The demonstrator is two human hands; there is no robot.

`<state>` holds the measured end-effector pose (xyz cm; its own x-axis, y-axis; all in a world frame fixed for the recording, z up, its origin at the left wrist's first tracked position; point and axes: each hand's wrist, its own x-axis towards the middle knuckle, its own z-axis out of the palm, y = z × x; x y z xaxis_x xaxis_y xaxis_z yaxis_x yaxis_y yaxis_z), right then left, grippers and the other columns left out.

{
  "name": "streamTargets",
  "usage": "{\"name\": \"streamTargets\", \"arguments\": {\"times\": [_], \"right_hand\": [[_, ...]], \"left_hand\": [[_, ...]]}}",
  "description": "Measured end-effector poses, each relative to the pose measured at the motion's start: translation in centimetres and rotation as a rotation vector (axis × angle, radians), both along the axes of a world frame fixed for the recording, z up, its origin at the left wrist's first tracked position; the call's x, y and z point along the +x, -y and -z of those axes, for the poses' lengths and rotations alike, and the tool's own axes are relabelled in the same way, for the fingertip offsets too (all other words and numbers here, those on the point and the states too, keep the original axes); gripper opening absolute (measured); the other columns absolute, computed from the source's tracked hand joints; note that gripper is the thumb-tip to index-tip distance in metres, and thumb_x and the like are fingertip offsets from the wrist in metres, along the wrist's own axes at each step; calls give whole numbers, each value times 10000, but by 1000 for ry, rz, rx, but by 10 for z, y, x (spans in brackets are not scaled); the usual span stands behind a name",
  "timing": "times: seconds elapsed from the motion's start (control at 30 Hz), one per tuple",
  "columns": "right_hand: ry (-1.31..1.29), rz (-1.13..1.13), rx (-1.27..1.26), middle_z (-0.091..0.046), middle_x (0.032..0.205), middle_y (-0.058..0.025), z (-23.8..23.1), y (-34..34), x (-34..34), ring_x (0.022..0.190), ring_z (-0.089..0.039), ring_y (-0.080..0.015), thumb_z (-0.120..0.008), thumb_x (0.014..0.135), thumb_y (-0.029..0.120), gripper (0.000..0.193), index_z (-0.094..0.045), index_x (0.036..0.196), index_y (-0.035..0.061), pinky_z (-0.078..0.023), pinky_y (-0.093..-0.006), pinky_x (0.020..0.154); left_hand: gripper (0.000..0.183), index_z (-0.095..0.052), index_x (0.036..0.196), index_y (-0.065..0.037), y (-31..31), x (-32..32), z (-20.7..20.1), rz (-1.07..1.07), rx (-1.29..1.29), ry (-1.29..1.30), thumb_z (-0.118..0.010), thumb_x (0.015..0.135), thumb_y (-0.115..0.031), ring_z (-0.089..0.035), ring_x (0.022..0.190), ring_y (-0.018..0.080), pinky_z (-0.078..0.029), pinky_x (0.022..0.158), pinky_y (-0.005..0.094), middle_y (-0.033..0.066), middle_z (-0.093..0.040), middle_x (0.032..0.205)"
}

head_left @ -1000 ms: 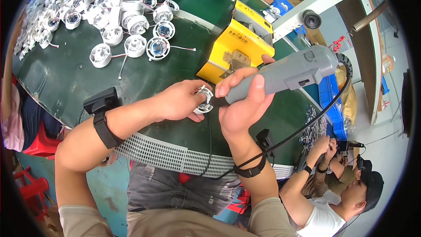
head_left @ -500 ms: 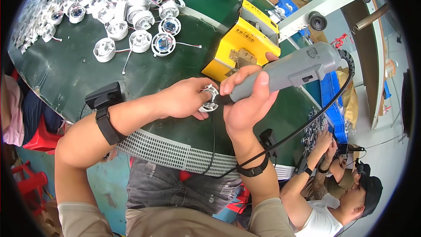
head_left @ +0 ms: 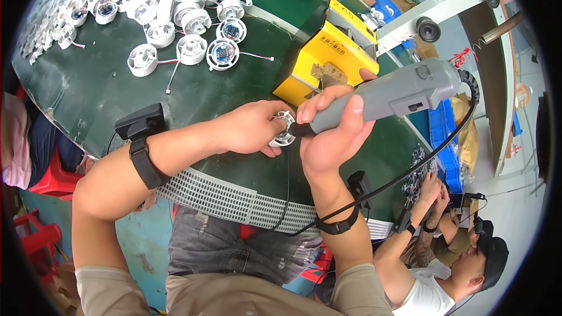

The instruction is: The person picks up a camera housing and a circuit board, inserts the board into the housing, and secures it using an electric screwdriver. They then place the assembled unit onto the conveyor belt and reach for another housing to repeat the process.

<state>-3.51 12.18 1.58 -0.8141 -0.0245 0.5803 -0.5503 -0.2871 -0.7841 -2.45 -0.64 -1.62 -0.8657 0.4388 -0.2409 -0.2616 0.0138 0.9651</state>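
Near the front edge of the worktop [head_left: 88, 93], the left hand [head_left: 252, 129] pinches a white round housing [head_left: 285, 139], best braced firmly; the right hand [head_left: 335, 136] wraps a grey power tool [head_left: 398, 96], its tip [head_left: 301, 130] at the housing, ideally kept square to it. By the worktop's right edge sits a blue bin [head_left: 449, 165], its contents unclear.

The surface [head_left: 117, 85] was dark green and scuffed, a pale strip with dark slots [head_left: 228, 203] running along its near edge. Over at the far left, white round housings [head_left: 140, 11] lay heaped, spilling into a looser group, some showing blue circuit boards [head_left: 223, 54], their thin wires [head_left: 172, 77] trailing onto the green. A yellow box-shaped machine [head_left: 331, 50] stood to their right, and small parts [head_left: 417, 169] lay piled toward the right end.
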Motion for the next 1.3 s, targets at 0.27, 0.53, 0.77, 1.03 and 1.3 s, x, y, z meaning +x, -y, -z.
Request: {"name": "streamTargets", "arguments": {"times": [0.27, 0.53, 0.77, 1.03, 1.3], "right_hand": [[-10, -25, 13, -489, 721, -89, 5, -2, -3, 515, -510, -156, -431, 971, 322, 462, -279, 1314, 51, -463, -298, 485], [-35, -63, 36, -489, 734, -95, 6, -2, -3, 524, -509, -157, -440, 969, 334, 477, -270, 1319, 57, -467, -302, 493], [-70, -50, 65, -494, 736, -102, 6, -3, -4, 532, -521, -168, -451, 964, 341, 496, -266, 1323, 53, -480, -306, 507], [-144, -97, 139, -508, 738, -109, 11, -7, -6, 554, -558, -184, -449, 966, 418, 576, -245, 1326, 17, -499, -308, 542], [-90, -122, 114, -509, 714, -100, 15, -10, -7, 546, -559, -186, -438, 954, 526, 677, -231, 1337, 8, -507, -308, 547]], "left_hand": [[328, -499, 1230, 38, 0, -3, 4, 8, -18, 8, -405, 974, -144, -685, 800, 204, -579, 712, 309, 159, -629, 1004], [317, -499, 1223, 39, 0, -3, 4, 5, 15, 22, -411, 972, -133, -686, 807, 208, -586, 716, 306, 164, -624, 1034], [306, -501, 1220, 37, 0, -4, 2, 1, 49, 53, -437, 967, -121, -677, 806, 207, -593, 721, 304, 158, -615, 1051], [315, -478, 1245, 45, 6, -8, 8, 29, 195, 90, -461, 975, -116, -630, 941, 206, -603, 754, 318, 144, -566, 1125], [315, -466, 1252, 37, 8, -9, 3, 72, 170, 136, -461, 982, -125, -622, 949, 210, -604, 781, 326, 142, -543, 1150]]}}
